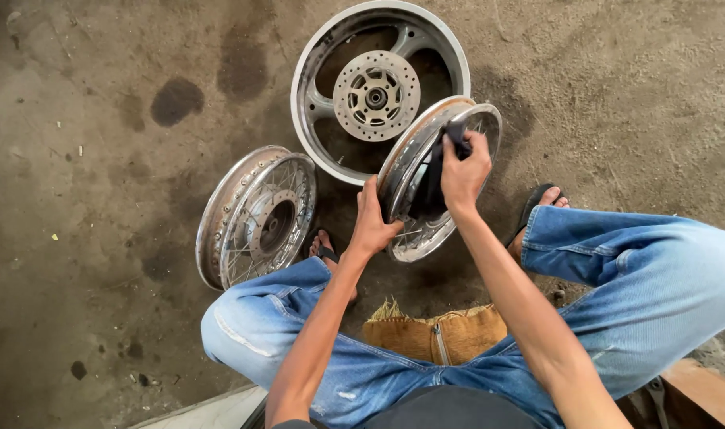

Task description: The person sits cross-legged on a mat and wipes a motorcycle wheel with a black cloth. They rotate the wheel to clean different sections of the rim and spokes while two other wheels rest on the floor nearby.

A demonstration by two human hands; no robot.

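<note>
Bare forearms, faded light-blue jeans [632, 278] with worn patches, dark flip-flop sandals [537, 202] on both feet.

Silver spoked rim [426, 230], dark cloth [438, 171], faded blue jeans [616, 278], oil-stained brown floor [100, 119]

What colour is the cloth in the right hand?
Black cloth, pressed on the spoked wheel rim; head view.

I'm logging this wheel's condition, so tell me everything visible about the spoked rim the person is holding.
The spoked rim is chromed metal with thin wire spokes, dull and rust-tinged along its edge. It stands upright on the stained concrete floor, between the knees. The left hand steadies its near edge; the right hand presses a dark cloth against it.
</note>
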